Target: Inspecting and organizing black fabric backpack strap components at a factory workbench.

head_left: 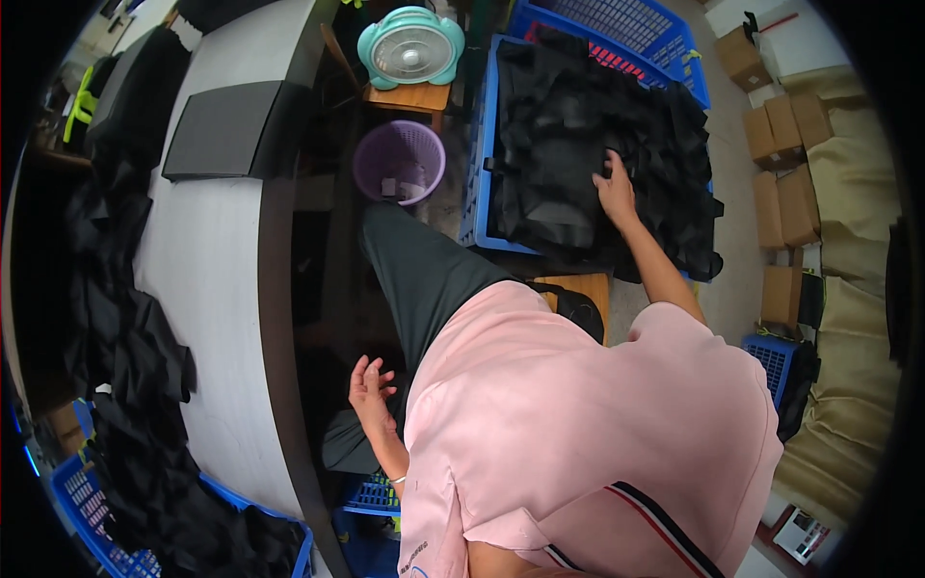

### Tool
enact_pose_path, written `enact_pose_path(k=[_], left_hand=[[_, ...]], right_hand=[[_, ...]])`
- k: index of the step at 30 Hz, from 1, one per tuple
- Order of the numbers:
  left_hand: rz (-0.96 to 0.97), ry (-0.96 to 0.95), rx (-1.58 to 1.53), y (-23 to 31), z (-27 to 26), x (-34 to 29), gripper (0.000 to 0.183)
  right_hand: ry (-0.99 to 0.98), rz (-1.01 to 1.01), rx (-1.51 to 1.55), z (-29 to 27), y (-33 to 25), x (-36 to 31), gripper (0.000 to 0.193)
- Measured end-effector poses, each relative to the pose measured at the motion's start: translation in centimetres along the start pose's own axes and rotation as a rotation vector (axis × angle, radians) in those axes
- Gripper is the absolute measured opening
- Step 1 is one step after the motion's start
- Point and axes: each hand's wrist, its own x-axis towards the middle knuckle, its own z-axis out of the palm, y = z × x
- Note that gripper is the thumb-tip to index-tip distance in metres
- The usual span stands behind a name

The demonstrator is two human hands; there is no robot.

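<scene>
My right hand (616,193) reaches out over a heap of black fabric pieces (554,135) piled above the rim of a blue plastic crate (479,183). Its thumb and forefinger are apart, with the fingertips at the surface of the pile; no piece is visibly gripped. Low beside my left thigh hangs my left hand (370,393), empty, its fingers loosely curled and spread. Close to it is the dark edge of a long pale table (217,289).
A dark grey padded panel (224,130) lies on the table; black fabric (130,337) trails along its far-left side into another blue crate (77,491). Ahead stand a purple basket (424,154) and a teal fan (412,60). Cardboard boxes (795,207) line the right side.
</scene>
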Motion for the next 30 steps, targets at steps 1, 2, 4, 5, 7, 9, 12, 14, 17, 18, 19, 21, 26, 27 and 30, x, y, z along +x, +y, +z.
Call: enact_pose_path(k=[1, 2, 4, 5, 7, 9, 12, 14, 17, 18, 19, 21, 26, 27, 30], left_hand=[[-0.027, -0.002, 0.009, -1.0, -0.2, 0.3, 0.041], [-0.062, -0.015, 0.012, -1.9, -0.5, 0.7, 0.04], [-0.1, -0.016, 0.022, -3.3, -1.0, 1.3, 0.04], [-0.115, -0.032, 0.026, -3.9, -1.3, 1.6, 0.04], [-0.15, -0.008, 0.034, -5.0, -2.0, 2.1, 0.039], [-0.144, 0.011, -0.017, -5.9, -2.7, 2.5, 0.039], [-0.176, 0.063, -0.102, -7.1, -3.7, 2.8, 0.04], [-0.187, 0.111, -0.12, -7.5, -4.1, 2.9, 0.039], [-0.188, 0.141, -0.124, -7.8, -4.1, 3.4, 0.038], [-0.208, 0.125, -0.099, -7.8, -4.0, 3.6, 0.038], [-0.207, 0.097, -0.075, -7.7, -3.9, 3.9, 0.037], [-0.234, 0.108, -0.059, -7.6, -3.7, 4.3, 0.036], [-0.274, 0.125, -0.035, -7.7, -3.8, 5.1, 0.035], [-0.278, 0.11, -0.04, -7.8, -3.9, 5.2, 0.035], [-0.285, 0.122, -0.033, -8.0, -4.0, 5.6, 0.034]], right_hand=[[0.155, 0.052, -0.354, 0.6, 0.5, -0.7, 0.076], [0.227, -0.07, -0.293, 1.0, 0.8, -1.3, 0.078], [0.294, -0.325, -0.213, 3.2, 0.6, -2.0, 0.082], [0.177, -0.31, -0.229, 5.0, 0.5, -2.8, 0.086], [-0.122, -0.185, -0.233, 8.5, 0.5, -4.2, 0.091], [-0.313, 0.037, -0.42, 12.0, 1.5, -5.4, 0.094], [-0.455, 0.174, -0.384, 15.7, 4.2, -4.1, 0.095], [-0.532, 0.198, -0.397, 17.4, 5.9, -2.6, 0.095], [-0.64, 0.223, -0.429, 18.2, 6.3, -0.2, 0.095], [-0.657, 0.205, -0.421, 17.7, 6.1, 0.2, 0.096], [-0.712, 0.226, -0.403, 17.1, 5.4, 0.5, 0.096], [-0.683, 0.154, -0.427, 14.5, 4.0, 0.7, 0.094], [-0.359, -0.039, -0.447, 7.9, -1.4, 3.5, 0.046], [-0.114, -0.15, -0.394, 7.7, -2.5, 4.2, 0.033], [0.153, -0.538, -0.444, 8.1, -4.6, 8.2, 0.028]])
